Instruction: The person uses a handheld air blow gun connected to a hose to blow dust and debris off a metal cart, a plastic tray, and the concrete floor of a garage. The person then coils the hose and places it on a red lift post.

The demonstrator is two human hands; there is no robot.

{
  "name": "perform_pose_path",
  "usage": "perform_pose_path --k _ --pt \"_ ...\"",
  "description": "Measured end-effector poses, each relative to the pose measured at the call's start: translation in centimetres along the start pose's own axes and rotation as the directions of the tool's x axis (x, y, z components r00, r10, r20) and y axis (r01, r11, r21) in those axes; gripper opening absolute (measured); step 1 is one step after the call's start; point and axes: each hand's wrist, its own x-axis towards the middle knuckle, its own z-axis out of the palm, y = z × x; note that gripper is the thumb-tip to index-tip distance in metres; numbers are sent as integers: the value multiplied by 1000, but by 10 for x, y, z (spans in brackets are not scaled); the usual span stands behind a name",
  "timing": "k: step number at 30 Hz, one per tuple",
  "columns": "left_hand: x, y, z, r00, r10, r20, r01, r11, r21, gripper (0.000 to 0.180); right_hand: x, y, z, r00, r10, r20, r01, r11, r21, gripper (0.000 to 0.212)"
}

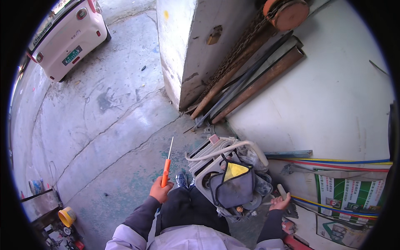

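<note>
The left hand [160,190], fingers wrapped round an orange-handled, metal-shafted screwdriver [166,168] above the grey concrete floor [121,171], seems mid-carry, next needing tip clearance, while the right hand [280,203] half-curls by a pale cylinder [282,191], its hold unclear.

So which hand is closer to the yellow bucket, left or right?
Left. The left hand, gripping an orange-handled screwdriver, is to the right of the yellow bucket; the right hand is much farther right, past the grey pouch.
</note>
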Motion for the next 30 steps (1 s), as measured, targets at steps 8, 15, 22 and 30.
perform_pose_path --k 8,15,22,30 --pt "-14 -5 -33 975 -175 -139 183 982 47 37 -10 6 -6 1000 -7 19 6 998 60 57" --pt "-22 -15 -21 972 -202 -121 207 978 27 36 -23 10 0 1000 14 -15 -12 993 115 58" --pt "-12 -42 -31 990 4 -140 12 993 113 37 -22 6 3 999 31 -37 -27 992 122 59" --pt "-29 -25 -44 977 -147 -153 157 986 54 37 23 -12 52 997 53 -59 -44 989 140 60"
